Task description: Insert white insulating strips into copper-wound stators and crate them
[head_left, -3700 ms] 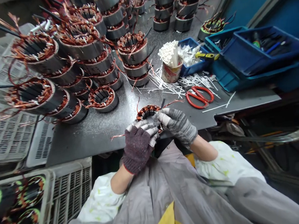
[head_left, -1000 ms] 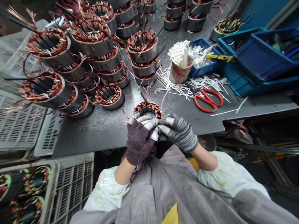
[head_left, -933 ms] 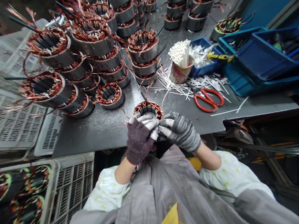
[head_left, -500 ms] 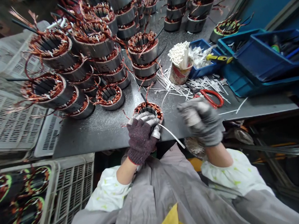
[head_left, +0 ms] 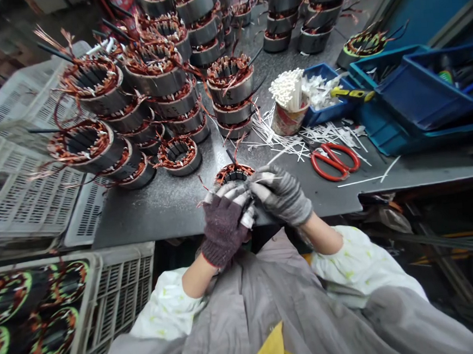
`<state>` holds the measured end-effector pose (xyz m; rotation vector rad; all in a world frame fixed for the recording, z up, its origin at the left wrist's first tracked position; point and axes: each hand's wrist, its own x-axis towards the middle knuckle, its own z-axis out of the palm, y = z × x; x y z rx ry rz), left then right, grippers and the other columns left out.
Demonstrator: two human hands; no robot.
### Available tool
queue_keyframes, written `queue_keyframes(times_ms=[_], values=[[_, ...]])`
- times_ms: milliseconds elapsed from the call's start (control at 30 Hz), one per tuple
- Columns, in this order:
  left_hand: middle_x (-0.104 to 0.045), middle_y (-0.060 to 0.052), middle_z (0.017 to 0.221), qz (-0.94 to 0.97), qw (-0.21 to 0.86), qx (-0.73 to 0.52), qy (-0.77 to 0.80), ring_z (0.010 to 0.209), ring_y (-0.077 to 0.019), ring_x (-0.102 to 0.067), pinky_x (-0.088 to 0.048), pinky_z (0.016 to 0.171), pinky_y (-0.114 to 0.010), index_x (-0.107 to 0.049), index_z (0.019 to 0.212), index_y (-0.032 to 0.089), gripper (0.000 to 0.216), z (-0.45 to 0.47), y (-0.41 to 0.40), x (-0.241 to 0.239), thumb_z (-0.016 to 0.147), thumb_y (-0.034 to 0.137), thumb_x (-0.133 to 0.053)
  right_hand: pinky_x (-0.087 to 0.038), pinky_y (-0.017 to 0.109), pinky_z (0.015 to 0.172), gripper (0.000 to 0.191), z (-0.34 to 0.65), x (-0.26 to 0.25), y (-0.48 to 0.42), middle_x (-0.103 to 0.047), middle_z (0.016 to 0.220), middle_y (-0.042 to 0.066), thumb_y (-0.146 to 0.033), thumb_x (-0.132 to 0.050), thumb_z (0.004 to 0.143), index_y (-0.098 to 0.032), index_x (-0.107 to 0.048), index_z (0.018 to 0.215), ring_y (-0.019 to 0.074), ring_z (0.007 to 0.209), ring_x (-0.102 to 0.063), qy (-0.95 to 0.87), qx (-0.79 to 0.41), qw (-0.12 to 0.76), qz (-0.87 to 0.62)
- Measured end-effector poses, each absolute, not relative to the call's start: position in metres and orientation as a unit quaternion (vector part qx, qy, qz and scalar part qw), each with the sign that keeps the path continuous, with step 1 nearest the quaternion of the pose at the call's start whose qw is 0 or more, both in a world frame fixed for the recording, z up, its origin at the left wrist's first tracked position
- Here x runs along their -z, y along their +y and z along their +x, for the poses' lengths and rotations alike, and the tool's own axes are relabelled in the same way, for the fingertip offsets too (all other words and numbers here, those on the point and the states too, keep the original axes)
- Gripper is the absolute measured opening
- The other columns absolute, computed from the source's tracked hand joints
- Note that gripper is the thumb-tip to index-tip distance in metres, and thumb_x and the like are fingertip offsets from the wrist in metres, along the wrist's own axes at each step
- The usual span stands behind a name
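Grips stator at table's 6 o'clock edge with left hand, pinches white strip in right hand at stator's 4 o'clock; better to steady it, feed strip straight, avoiding copper leads.

Left hand and right hand hide half the stator; crate cut off left.

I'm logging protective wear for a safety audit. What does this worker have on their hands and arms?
The left hand wears a dark maroon knit glove with pale fingertips and a red edge at the cuff. The right hand wears a grey, faintly striped knit glove, also pale at the fingertips. The left sleeve and right sleeve are white with small yellow-green marks, gathered at the end.
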<state>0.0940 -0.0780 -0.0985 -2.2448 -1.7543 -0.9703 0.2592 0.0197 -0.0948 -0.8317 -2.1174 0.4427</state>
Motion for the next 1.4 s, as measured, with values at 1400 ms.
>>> queue_keyframes(times_ms=[1400], values=[[-0.073, -0.009, 0.115, -0.812, 0.129, 0.278, -0.496, 0.117, -0.0273, -0.065, -0.039, 0.115, -0.054, -0.061, 0.126, 0.022, 0.033, 0.079, -0.078, 0.1, 0.094, 0.019, -0.053, -0.059, 0.039, 0.084, 0.009, 0.291, 0.072, 0.21, -0.072, 0.084, 0.003, -0.026, -0.061, 0.086, -0.021, -0.068, 0.089, 0.0194, 0.079, -0.066, -0.656, -0.218, 0.556, -0.462]])
